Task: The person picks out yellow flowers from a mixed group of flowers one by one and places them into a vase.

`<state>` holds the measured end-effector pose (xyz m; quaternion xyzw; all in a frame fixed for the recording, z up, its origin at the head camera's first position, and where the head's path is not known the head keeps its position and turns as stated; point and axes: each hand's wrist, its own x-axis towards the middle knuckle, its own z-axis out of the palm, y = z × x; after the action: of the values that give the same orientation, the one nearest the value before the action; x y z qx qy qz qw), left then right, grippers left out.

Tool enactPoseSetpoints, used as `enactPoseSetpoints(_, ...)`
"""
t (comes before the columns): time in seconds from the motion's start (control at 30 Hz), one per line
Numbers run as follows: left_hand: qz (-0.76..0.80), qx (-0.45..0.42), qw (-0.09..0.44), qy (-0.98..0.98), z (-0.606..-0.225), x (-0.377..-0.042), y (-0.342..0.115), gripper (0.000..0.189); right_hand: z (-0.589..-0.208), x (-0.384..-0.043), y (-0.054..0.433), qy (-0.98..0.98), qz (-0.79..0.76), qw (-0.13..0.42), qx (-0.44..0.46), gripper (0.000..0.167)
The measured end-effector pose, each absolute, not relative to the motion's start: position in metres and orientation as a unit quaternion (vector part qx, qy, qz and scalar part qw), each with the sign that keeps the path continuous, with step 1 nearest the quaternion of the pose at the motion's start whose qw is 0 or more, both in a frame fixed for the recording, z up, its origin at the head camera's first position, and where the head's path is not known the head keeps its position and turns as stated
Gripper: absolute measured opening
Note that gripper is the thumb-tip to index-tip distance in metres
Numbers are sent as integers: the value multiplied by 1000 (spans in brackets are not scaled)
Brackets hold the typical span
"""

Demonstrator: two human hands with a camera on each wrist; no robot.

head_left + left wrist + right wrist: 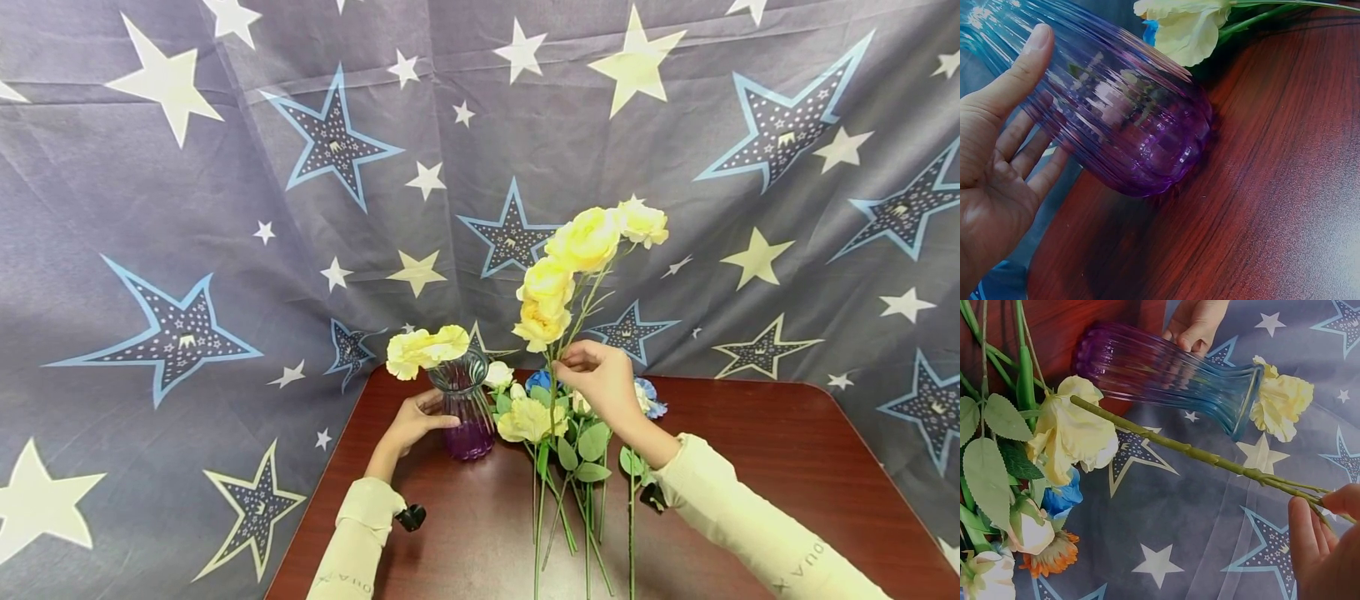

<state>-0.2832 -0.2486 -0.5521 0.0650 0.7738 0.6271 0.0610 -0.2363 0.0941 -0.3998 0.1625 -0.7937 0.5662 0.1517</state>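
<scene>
My left hand (414,423) holds the side of a ribbed glass vase (468,421), blue at the mouth and purple at the base, which stands upright on the table. In the left wrist view the thumb lies along the near side of the vase (1129,119) and the fingers reach behind it. Ruffled yellow blooms (425,350) lean out over its rim. To the right, my right hand (606,383) pinches the stem (1191,450) of a branching yellow flower (585,240) between thumb and fingertips. Its bare lower end hangs in front of the flowers on the table.
Several loose flowers lie right of the vase: a pale yellow bloom (528,419), a blue one (538,381), and an orange one (1050,554). Their green stems run toward the front of the brown table (780,483). A star-printed cloth (480,150) hangs behind.
</scene>
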Motion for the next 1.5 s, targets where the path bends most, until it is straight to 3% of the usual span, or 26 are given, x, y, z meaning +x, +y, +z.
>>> enactPoseSetpoints(1.5,625,59,49,777,-563,-288,-251,72,-336,-255,83,-769,589,173,179,12)
